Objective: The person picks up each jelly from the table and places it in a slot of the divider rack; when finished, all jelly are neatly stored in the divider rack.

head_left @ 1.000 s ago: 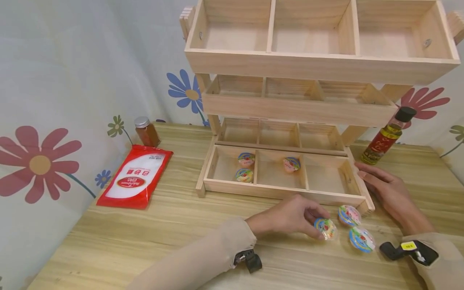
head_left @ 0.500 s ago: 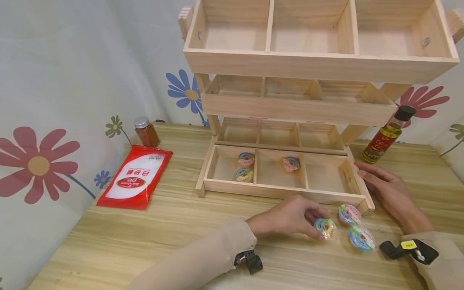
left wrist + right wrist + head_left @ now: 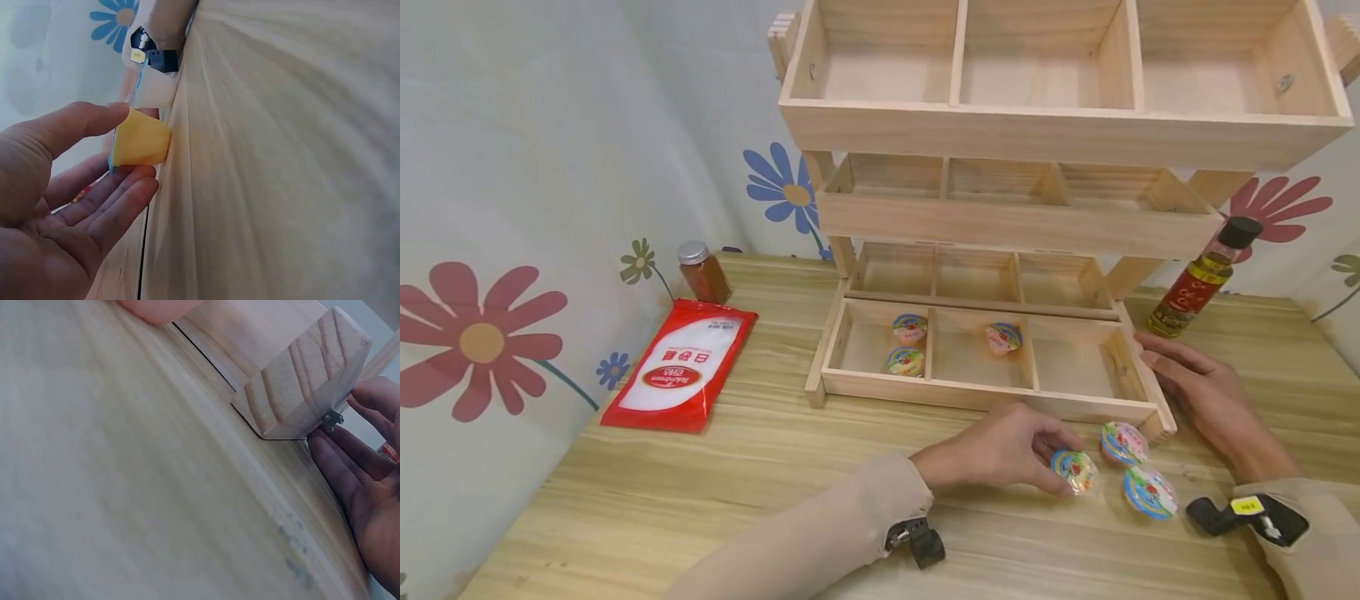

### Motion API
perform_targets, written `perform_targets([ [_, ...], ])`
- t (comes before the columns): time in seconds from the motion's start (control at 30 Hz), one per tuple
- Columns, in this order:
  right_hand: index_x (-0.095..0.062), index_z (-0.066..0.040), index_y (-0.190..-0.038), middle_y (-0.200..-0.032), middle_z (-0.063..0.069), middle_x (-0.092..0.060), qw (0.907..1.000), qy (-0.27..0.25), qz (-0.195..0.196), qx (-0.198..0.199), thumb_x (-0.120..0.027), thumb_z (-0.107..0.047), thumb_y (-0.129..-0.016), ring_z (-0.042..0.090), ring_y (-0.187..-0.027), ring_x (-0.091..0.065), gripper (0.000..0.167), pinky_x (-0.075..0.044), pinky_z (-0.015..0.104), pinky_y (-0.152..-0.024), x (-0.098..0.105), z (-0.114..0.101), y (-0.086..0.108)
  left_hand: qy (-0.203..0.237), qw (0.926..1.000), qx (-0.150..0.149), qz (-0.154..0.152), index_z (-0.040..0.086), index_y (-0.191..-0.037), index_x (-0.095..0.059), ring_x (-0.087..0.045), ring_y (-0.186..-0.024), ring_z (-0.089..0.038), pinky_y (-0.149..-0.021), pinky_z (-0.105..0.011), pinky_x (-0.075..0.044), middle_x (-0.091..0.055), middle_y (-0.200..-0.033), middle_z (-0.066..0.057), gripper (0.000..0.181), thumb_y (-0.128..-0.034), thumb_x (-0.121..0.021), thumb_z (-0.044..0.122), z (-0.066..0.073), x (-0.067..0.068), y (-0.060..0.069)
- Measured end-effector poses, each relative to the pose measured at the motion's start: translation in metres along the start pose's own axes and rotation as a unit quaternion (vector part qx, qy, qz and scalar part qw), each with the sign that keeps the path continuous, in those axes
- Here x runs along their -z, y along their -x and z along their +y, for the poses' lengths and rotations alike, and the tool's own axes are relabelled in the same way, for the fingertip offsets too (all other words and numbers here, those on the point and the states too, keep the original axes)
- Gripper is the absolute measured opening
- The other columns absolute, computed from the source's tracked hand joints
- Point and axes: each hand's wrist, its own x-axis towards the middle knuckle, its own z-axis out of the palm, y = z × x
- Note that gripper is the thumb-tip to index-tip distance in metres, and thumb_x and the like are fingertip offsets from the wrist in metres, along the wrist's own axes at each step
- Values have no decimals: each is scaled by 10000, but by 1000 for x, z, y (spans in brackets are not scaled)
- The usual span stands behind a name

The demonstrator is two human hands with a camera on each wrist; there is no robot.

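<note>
My left hand (image 3: 1000, 447) pinches a small jelly cup (image 3: 1077, 473) with a printed film lid, between thumb and fingers. In the left wrist view this jelly cup has a yellow body (image 3: 142, 139), and its base is at the tabletop. Two more jelly cups, one pinkish (image 3: 1123, 442) and one pale (image 3: 1150, 492), sit just right of it. My right hand (image 3: 1213, 404) lies along the right side of the wooden rack (image 3: 985, 400), fingers fairly straight. In the right wrist view its fingertips are by the rack's end post (image 3: 300, 378), next to a metal bolt (image 3: 332, 419).
The rack's front bottom tray holds two jelly cups (image 3: 906, 346) in its left compartment and one jelly cup (image 3: 1003, 339) in the middle. An oil bottle (image 3: 1195, 287) stands behind my right hand. A red-and-white sugar bag (image 3: 679, 371) and a spice jar (image 3: 705, 275) are at left.
</note>
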Motion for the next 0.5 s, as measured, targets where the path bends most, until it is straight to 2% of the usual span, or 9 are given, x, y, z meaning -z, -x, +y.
perform_targets([
  [0.17, -708, -157, -1412, -1267, -205, -700, 10000, -56, -2, -6, -655, -114, -1070, -87, -1130, -630, 349, -521, 110, -892, -1, -1, 0, -19, 10000, -30, 17, 8, -1234, -748, -652, -853, 109, -799, -94, -537, -781, -1113, 20, 434, -832, -909, 24, 0, 0, 0],
  [0.4, -712, -174, -1408, -1268, -205, -696, 9999, 69, 62, -40, -660, -129, -1069, -85, -1135, -623, 346, -517, 106, -893, -1, -2, 0, -1, 9999, 88, 71, 21, -1228, -752, -653, -826, 104, -785, -97, -539, -776, -1027, 59, 426, -833, -912, 40, 1, 2, 0],
  [0.5, -729, -192, -1388, -1261, -207, -700, 9999, 64, 102, -49, -662, -123, -1067, -82, -1132, -626, 335, -519, 108, -892, -1, -1, -1, -43, 9999, 91, 92, 29, -1236, -749, -652, -833, 103, -791, -96, -537, -776, -1048, 63, 432, -837, -914, 55, 2, 3, 1],
])
